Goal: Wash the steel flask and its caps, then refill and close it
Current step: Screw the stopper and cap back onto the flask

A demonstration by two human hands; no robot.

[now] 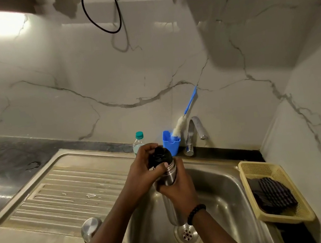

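Steel sink (229,175), basin under both hands. Steel flask (170,174) held above basin, tilted; right hand (181,189) wrapped round its body. Left hand (143,168) fingers closed on black inner cap (159,155) at neck. Steel outer cap (91,227) on drainboard.

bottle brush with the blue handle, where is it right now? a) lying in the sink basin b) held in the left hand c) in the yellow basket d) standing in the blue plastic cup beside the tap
d: the blue-handled bottle brush stands bristle end down in the blue plastic cup by the steel tap, leaning on the marble wall, while both hands hold the steel flask.
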